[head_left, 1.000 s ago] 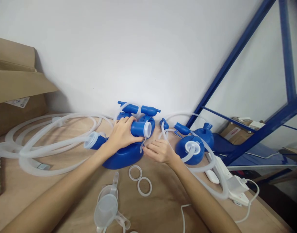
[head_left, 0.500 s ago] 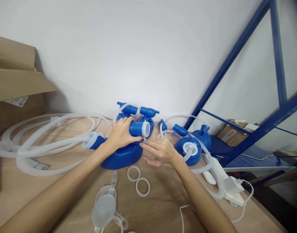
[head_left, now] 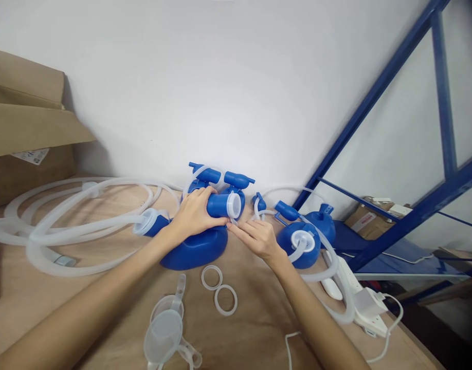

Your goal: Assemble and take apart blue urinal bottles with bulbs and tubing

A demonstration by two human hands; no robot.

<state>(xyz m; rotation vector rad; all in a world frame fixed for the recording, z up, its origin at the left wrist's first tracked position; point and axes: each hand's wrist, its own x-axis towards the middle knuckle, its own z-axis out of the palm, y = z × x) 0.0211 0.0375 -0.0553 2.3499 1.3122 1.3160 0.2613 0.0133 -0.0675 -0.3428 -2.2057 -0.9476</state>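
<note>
My left hand (head_left: 195, 213) is wrapped round the neck of a blue plastic bottle (head_left: 199, 250) whose body rests on the table. The neck points right, with a translucent white ring (head_left: 233, 205) around its mouth. A small clear tab (head_left: 233, 222) hangs below that ring. My right hand (head_left: 259, 236) pinches at this tab with the fingertips, close to my left thumb. Two white rings, one (head_left: 212, 277) touching the other (head_left: 225, 300), lie on the table in front of the bottle. Translucent caps with straps (head_left: 163, 336) lie nearer to me.
Coiled clear tubing (head_left: 77, 236) and a cardboard box (head_left: 28, 123) are at the left. More blue bottles (head_left: 303, 257) stand behind and to the right, beside a white power strip (head_left: 370, 313) and a blue metal rack (head_left: 367, 97).
The fingers of my right hand have drawn together and moved up slightly to the tab. My left hand keeps its hold on the bottle neck. The view has shifted a little.
</note>
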